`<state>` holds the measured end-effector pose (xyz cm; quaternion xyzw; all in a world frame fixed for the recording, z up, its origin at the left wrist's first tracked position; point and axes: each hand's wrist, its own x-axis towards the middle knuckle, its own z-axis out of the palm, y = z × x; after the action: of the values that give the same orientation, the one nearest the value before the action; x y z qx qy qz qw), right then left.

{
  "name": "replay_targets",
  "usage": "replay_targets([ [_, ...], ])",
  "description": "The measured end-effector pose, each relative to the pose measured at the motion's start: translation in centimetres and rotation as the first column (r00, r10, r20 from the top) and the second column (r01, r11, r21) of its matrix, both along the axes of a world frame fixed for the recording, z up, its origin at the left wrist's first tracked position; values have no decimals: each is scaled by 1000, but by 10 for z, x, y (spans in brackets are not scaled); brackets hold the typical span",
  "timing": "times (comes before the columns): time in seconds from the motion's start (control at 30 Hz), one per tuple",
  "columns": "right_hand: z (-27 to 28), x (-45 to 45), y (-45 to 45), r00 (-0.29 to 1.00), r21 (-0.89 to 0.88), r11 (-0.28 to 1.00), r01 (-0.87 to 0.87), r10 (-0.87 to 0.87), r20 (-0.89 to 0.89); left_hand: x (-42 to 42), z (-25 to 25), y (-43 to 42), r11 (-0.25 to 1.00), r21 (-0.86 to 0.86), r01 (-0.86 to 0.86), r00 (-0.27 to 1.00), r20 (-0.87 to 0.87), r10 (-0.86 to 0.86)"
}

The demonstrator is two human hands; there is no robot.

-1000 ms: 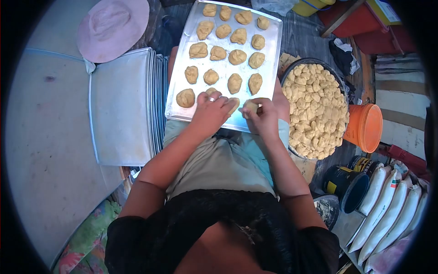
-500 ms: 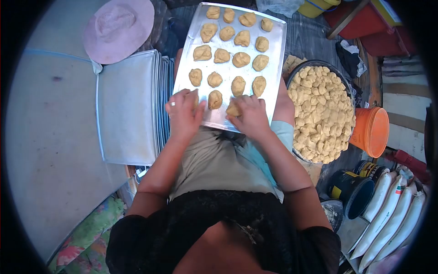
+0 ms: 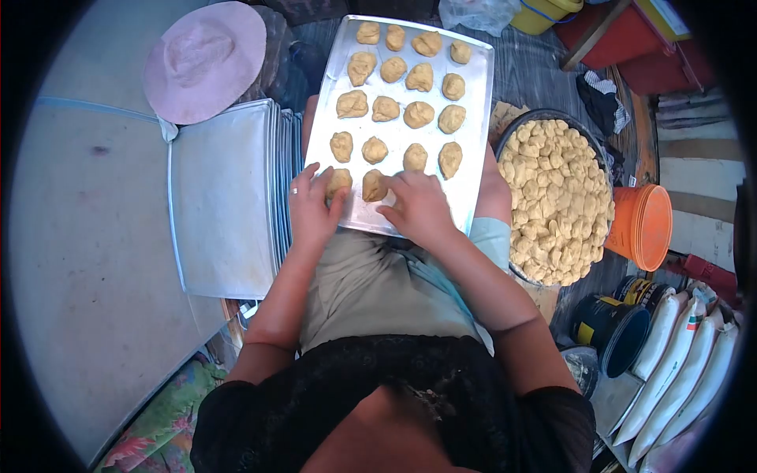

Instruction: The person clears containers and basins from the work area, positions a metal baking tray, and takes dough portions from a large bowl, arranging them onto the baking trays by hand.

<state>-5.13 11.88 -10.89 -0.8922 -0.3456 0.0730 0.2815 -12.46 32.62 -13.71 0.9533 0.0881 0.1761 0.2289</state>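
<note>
A metal baking tray [image 3: 363, 217] lies across my lap, bearing rows of rough, tan dough pieces. My left hand [image 3: 314, 209] is at the tray's near left corner, its fingers and thumb curled around a dough piece [image 3: 340, 180]. Beside it, the fingertips of my right hand [image 3: 422, 206] press against the right side of another dough piece [image 3: 372, 186] in the nearest row. What lies beneath the right palm is hidden.
To the right stands a round tub [image 3: 522, 120] heaped with dough lumps, with an orange bucket [image 3: 653, 229] and a dark bucket [image 3: 619, 339] near it. Stacked trays [image 3: 221, 197] and a pink hat [image 3: 201, 59] are on the left. White sacks [image 3: 686, 355] lie at the lower right.
My right hand has moved left from one dough piece to the neighbouring one in the nearest row. More of the piece at my left hand shows. The tray appears slightly lower in view.
</note>
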Motion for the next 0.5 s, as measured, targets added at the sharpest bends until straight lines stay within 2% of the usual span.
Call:
replay_targets([
  [0.07, 16, -6, -24, 999, -83, 996, 41, -40, 12, 6, 2, -6, 989, 54, 134, 991, -7, -134],
  [0.17, -15, -9, -44, 995, -56, 998, -3, 9, 95, 17, 8, -32, 933, 76, 351, 933, -111, -342],
  [0.3, -33, -9, -46, 984, 22, 998, 60, -63, 165, 20, 0, -40, 942, 116, 314, 941, -174, -292],
  [0.4, -13, -18, -55, 960, 157, 970, 183, -211, 184, 19, 11, -46, 953, 147, 267, 964, -28, -265],
  [0.5, -18, -19, -70, 950, 148, 950, 276, -246, -191, 16, 10, -60, 929, 18, 370, 927, -63, -368],
])
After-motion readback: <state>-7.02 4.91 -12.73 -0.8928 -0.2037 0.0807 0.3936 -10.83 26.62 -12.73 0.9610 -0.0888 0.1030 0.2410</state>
